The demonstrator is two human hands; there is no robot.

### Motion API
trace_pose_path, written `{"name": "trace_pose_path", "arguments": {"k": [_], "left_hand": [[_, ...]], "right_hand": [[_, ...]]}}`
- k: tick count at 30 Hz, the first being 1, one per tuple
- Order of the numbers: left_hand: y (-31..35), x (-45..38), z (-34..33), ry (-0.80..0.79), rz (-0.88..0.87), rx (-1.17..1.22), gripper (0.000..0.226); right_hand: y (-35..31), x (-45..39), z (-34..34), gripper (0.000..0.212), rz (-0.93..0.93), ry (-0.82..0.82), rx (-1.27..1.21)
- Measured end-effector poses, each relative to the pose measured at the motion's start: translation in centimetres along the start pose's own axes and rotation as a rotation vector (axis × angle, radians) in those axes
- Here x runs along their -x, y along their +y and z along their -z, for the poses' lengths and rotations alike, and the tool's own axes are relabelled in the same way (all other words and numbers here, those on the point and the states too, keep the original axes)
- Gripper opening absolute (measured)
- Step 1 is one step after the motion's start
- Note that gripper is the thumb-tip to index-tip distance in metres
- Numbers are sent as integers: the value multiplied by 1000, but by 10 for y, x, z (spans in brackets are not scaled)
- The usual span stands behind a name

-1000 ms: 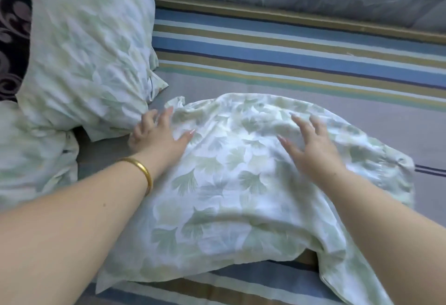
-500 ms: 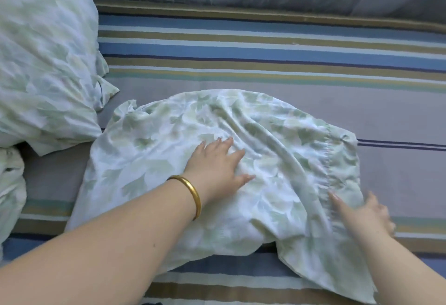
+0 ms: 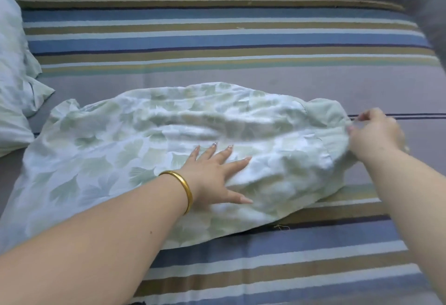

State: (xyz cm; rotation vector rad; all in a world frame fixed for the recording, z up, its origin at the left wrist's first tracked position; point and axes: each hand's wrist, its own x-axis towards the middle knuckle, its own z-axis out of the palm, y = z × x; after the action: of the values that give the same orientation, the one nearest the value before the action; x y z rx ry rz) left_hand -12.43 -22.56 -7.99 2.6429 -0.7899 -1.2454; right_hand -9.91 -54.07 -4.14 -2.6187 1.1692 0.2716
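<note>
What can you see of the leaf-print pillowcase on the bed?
The pillowcase is thin, pale cloth, white with faint green leaves, wrinkled and blurred in places. It lies lengthwise across the striped sheet, flatter at its left end and puffier toward the right. The left hand presses flat on its middle with spread fingers; the right hand pinches its right edge.
</note>
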Motion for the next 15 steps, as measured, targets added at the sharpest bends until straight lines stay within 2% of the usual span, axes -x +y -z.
{"name": "trace_pose_path", "arguments": {"k": [2, 4, 7, 9, 12, 15], "left_hand": [[-5, 4, 3, 8, 24, 32, 88], [-19, 11, 4, 39, 84, 29, 80], [-52, 30, 5, 117, 209, 20, 74], [-77, 47, 4, 202, 295, 18, 72], [-115, 76, -5, 287, 457, 32, 71], [-149, 107, -17, 315, 682, 266, 82]], "right_hand": [[-17, 18, -14, 42, 39, 8, 24], [-34, 50, -36, 56, 191, -82, 61], [-65, 110, -74, 61, 365, -286, 111], [-90, 151, -95, 62, 420, -335, 34], [-128, 215, -121, 63, 608, -443, -74], [-145, 251, -140, 64, 643, -627, -97]]}}
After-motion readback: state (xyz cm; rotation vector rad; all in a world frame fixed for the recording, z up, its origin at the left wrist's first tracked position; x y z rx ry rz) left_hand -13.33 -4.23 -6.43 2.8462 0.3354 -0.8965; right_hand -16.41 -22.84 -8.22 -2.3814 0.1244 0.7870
